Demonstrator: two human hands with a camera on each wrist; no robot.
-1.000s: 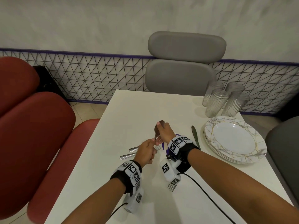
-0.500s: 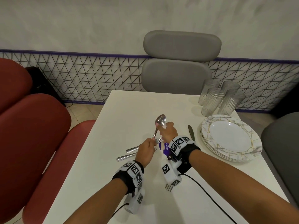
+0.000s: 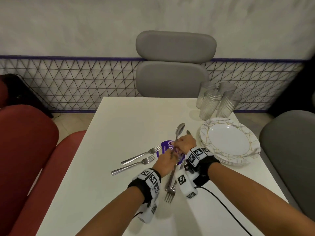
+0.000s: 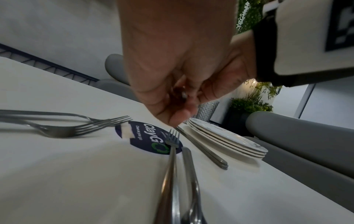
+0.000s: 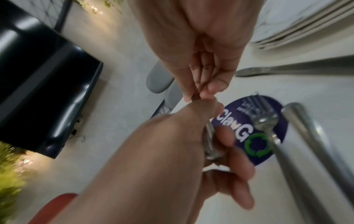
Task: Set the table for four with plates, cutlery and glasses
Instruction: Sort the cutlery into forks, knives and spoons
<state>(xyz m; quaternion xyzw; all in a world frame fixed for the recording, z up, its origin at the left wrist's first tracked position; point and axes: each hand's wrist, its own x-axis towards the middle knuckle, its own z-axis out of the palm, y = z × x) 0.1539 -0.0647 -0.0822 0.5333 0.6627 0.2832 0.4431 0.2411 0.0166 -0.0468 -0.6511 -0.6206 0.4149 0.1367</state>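
A steel spoon (image 3: 180, 131) stands bowl-up over the white table (image 3: 119, 125). My right hand (image 3: 178, 147) pinches its neck (image 5: 197, 94). Just below, my left hand (image 3: 171, 154) curls round the handle (image 5: 208, 144). Two forks (image 3: 141, 154) lie side by side left of the hands. Another fork (image 3: 169, 196) and a second piece lie between my wrists, over a purple sticker (image 4: 151, 139). A knife (image 4: 203, 148) lies beside the stack of marbled plates (image 3: 213, 123). Several ribbed glasses (image 3: 216, 103) stand behind the plates.
A grey chair (image 3: 173, 65) faces me at the table's far end. A red bench (image 3: 25, 150) runs along the left side, and another grey chair (image 3: 289, 150) stands on the right. A black cable (image 3: 221, 205) trails from my right wrist.
The spoon bowl, covered by my right hand's fingers a second ago, now stands clear above them. My right hand sits lower on the stem. Both hands stay together over the sticker.
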